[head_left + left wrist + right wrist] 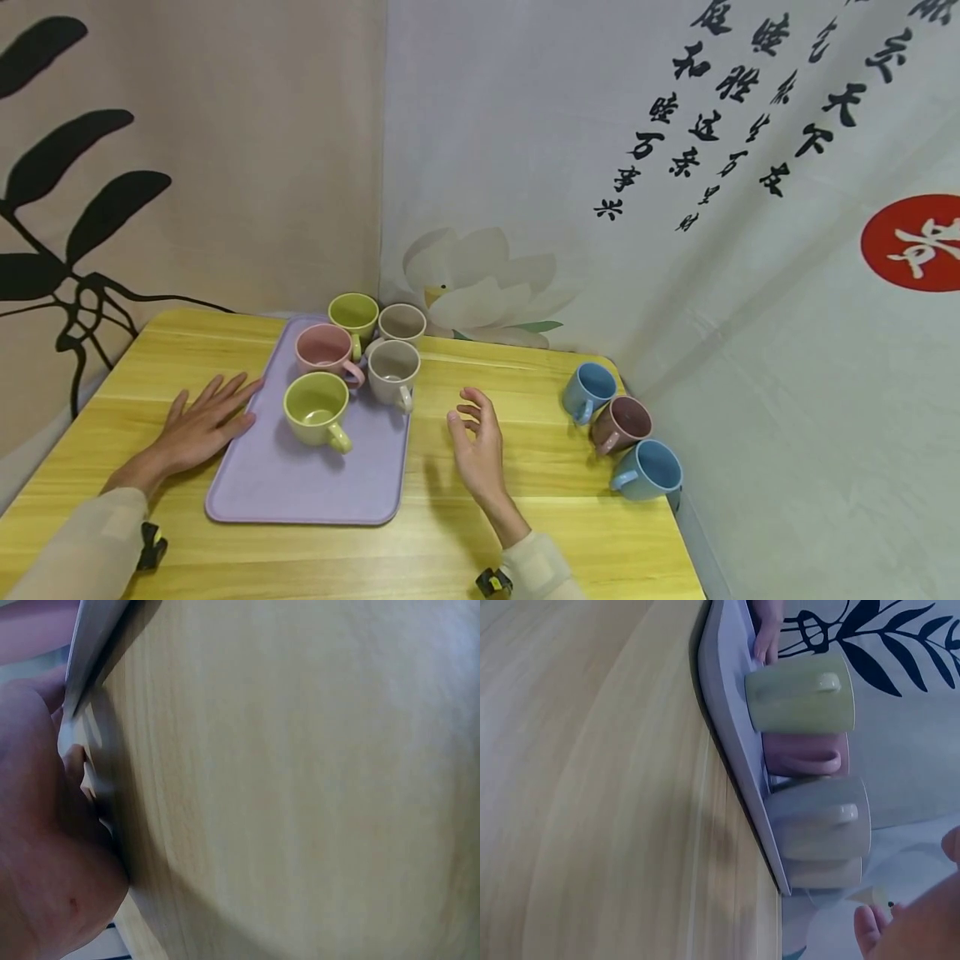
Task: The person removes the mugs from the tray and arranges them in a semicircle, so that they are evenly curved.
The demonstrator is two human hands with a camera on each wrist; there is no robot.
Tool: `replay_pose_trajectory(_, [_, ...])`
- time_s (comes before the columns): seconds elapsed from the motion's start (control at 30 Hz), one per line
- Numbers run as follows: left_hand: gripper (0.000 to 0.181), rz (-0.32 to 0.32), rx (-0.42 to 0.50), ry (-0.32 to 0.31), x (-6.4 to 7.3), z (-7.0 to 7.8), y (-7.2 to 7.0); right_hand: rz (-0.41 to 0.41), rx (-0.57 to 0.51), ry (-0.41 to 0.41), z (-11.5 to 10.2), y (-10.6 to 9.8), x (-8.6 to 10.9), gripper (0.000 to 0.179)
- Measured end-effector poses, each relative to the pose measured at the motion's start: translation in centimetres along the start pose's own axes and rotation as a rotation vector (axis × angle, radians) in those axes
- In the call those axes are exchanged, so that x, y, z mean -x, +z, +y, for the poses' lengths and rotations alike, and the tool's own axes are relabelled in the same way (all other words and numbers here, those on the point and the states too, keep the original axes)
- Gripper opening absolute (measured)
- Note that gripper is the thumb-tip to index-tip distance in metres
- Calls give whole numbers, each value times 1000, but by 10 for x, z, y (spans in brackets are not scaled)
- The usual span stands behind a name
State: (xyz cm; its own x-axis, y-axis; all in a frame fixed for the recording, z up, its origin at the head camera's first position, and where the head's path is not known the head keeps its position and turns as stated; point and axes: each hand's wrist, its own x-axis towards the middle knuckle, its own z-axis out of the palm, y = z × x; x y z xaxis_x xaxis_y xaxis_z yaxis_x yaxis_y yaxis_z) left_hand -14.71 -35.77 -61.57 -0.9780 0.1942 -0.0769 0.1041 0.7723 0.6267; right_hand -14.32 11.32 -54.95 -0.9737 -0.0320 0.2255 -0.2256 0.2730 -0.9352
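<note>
A lilac tray (300, 492) bears several mugs. Nearest me on it is a green mug (316, 408), with a pink mug (322, 348) and a grey mug (393, 371) behind. Another green mug (353, 315) and a second grey mug (402, 323) stand at the back. My left hand (197, 429) lies with fingers spread at the tray's left edge, thumb and fingertips right at the rim. To the right of the tray hovers my right hand (480, 450), fingers loosely bent and holding nothing. In the right wrist view the mugs' handles (829, 682) face the camera.
Along the table's right edge stand a blue mug (589, 390), a mauve mug (621, 423) and another blue mug (648, 470), close together. A printed curtain (480, 150) hangs right behind the wooden table (525, 500). Both wrists wear small black devices (152, 547).
</note>
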Motion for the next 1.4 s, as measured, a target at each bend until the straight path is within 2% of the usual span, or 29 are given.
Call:
replay_pose_trajectory(0.3, [70, -1, -23, 3, 1, 3, -2, -74, -53, -17, -8, 16, -3, 50])
replay_pose_trajectory(0.63, [70, 0, -21, -3, 2, 3, -1, -157, -35, -22, -9, 31, -6, 47])
replay_pose_trajectory(0.83, [70, 1, -15, -8, 1, 2, 0, -177, -60, -24, -10, 37, -6, 47])
replay_pose_trajectory(1.03, [70, -4, -13, -8, -1, 1, -1, -235, -74, -20, -11, 42, -7, 50])
replay_pose_trajectory(1.23, [70, 2, -16, -5, -1, -1, 1, -232, -59, -38, -12, 48, -10, 54])
replay_pose_trajectory(1.4, [70, -3, -23, -4, 0, 1, -1, -221, -39, -12, -11, 52, -13, 52])
